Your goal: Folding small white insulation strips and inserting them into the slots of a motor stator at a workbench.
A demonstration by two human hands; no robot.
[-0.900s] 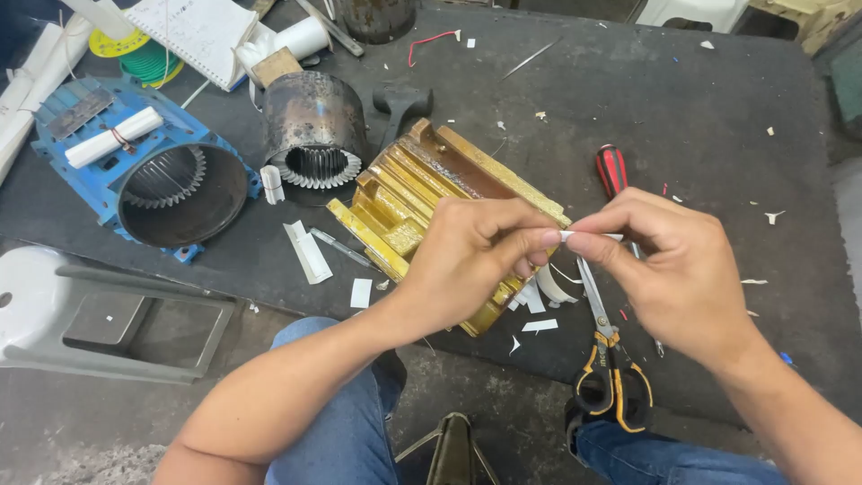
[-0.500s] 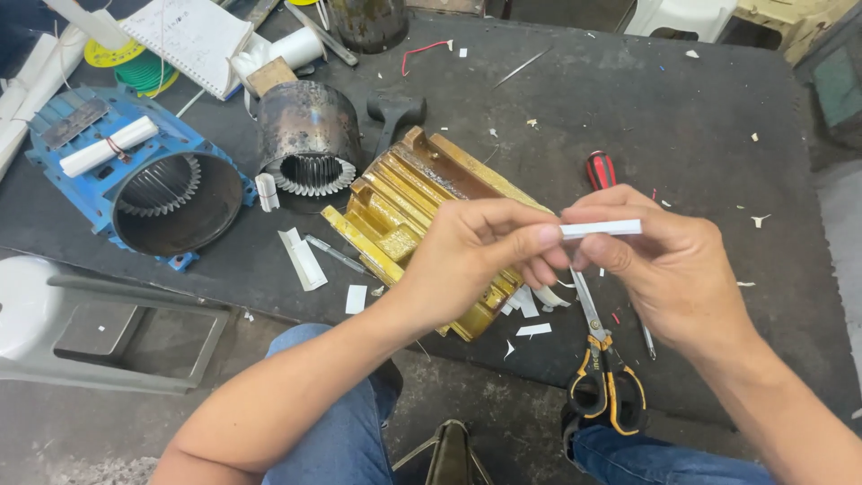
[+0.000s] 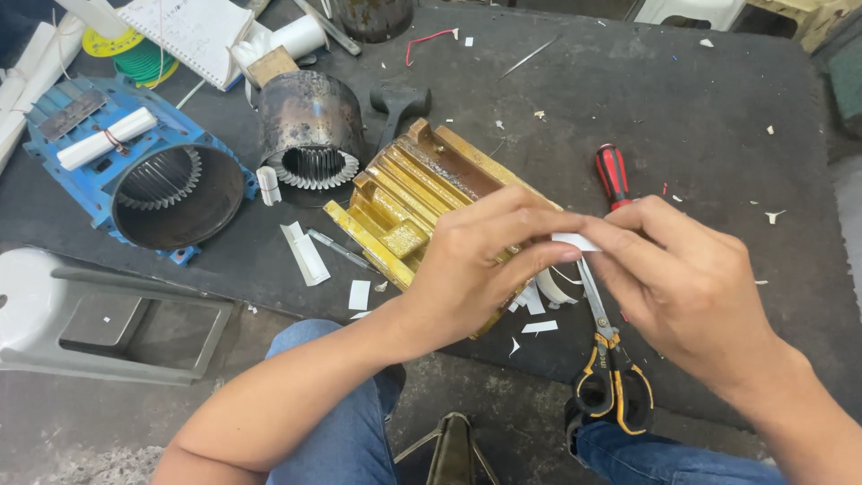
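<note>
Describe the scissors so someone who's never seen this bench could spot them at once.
Start at the dark mat covering the bench and find the ribbed yellow metal housing at its middle. Just right of it, under the person's right hand, the scissors lie closed, blades pointing away. Their black-and-yellow looped handles at the mat's near edge set them apart from the straight red-and-black screwdriver farther back.

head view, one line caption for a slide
Both hands, left hand and right hand, pinch a white paper strip above scissors.
</note>
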